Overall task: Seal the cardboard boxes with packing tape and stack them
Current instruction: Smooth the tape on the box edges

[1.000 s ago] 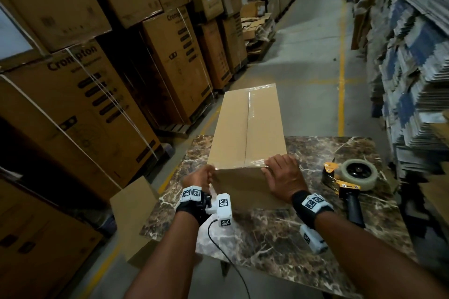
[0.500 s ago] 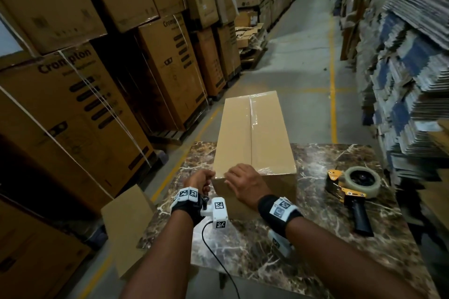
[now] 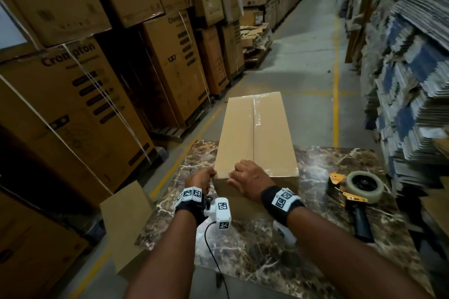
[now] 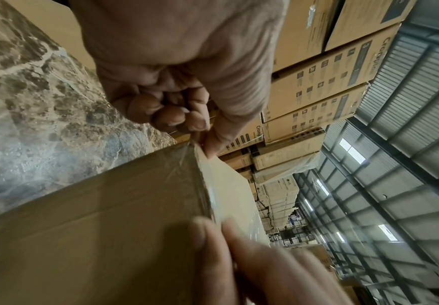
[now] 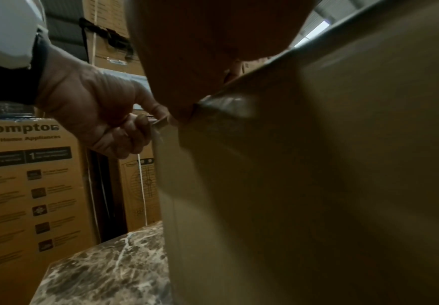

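A long brown cardboard box (image 3: 257, 133) lies on the marble table (image 3: 267, 250), with clear tape along its top seam and over its near top edge. My left hand (image 3: 211, 175) is at the box's near left corner; the left wrist view shows its thumb and curled fingers (image 4: 186, 119) pinching the loose end of the clear tape (image 4: 186, 153). My right hand (image 3: 243, 177) lies over the near top edge just right of that corner, its fingers (image 4: 228, 258) pressing on the tape. The yellow tape dispenser (image 3: 357, 189) rests on the table to the right, untouched.
Tall stacks of printed cartons (image 3: 80, 94) line the left side. Piles of flat cardboard (image 3: 408, 80) fill the right. A loose cardboard sheet (image 3: 126, 221) leans beside the table's left edge. A concrete aisle (image 3: 308, 56) with yellow lines runs ahead.
My right hand has slid left along the box's near top edge, from the right part to beside the left corner. The left hand has stayed at that corner.
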Demonstrator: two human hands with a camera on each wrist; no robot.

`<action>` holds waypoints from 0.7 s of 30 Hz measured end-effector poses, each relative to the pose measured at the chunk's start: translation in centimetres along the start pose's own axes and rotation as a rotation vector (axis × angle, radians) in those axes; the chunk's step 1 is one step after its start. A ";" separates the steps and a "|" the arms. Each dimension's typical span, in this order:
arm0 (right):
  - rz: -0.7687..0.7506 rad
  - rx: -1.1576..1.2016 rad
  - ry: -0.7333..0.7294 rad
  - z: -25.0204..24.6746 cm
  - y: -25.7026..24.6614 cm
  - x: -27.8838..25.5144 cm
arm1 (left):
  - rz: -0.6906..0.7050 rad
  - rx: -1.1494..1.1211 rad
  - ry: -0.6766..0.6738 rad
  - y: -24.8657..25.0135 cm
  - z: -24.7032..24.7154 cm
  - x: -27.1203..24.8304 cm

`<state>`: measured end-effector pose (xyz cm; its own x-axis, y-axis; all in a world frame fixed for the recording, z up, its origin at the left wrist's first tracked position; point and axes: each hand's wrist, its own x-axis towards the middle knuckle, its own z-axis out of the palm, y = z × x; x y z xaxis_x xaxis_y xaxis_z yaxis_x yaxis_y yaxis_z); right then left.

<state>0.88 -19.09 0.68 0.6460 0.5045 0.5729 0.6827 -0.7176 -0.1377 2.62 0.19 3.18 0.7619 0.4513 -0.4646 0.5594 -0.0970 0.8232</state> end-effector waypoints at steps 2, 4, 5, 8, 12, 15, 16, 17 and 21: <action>0.013 0.015 0.016 -0.8 0.9 -1.3 | -0.019 -0.004 -0.050 0.1 0.0 0.3; 0.006 0.009 0.041 -1.9 1.8 -2.7 | -0.034 0.015 -0.093 0.1 -0.1 0.7; -0.007 0.002 0.051 -2.5 2.4 -3.3 | -0.039 0.026 -0.097 0.1 -0.3 0.7; -0.019 0.009 0.077 -4.1 5.1 -5.3 | -0.026 0.022 -0.075 0.0 -0.5 0.2; -0.049 -0.041 0.093 -5.9 8.8 -8.4 | -0.033 0.007 -0.081 -0.4 -0.5 0.1; -0.060 -0.065 0.117 -6.8 9.7 -9.7 | -0.027 -0.006 -0.092 -0.4 -0.6 -0.5; -0.059 -0.064 0.126 -6.8 9.8 -10.0 | -0.018 -0.013 -0.081 -0.4 -0.6 -0.8; -0.058 -0.064 0.129 -7.0 9.8 -10.2 | -0.012 -0.020 -0.061 -0.4 -0.6 -1.3; 0.057 0.034 0.132 -7.4 9.6 -10.6 | 0.030 0.039 0.023 -0.3 -0.8 -2.3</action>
<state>-1.98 -34.86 -0.73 0.6348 0.3942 0.6646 0.6590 -0.7253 -0.1991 0.48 -0.13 4.25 0.7711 0.4680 -0.4317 0.5490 -0.1453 0.8231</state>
